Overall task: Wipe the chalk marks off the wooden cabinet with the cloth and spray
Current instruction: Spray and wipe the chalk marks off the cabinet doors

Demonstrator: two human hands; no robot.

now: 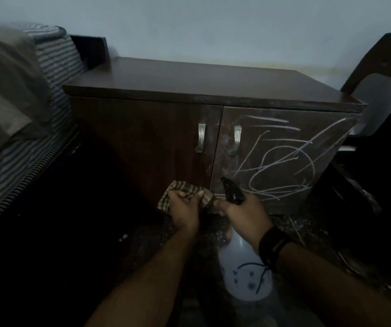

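A dark wooden cabinet point(142, 142) with two doors and metal handles stands against the wall. White chalk marks point(281, 159) scrawl across its right door; the left door looks bare. My left hand point(185, 206) grips a checked cloth point(185, 187) low in front of the gap between the doors. My right hand point(244, 213) holds the black trigger head of a white spray bottle point(246, 272), its nozzle pointing toward the lower part of the right door. A black watch sits on my right wrist.
A bed with striped bedding point(24, 114) stands close on the left. A dark chair point(383, 90) crowds the cabinet's right side. The speckled floor point(307, 227) lies below the cabinet, very dim on the left.
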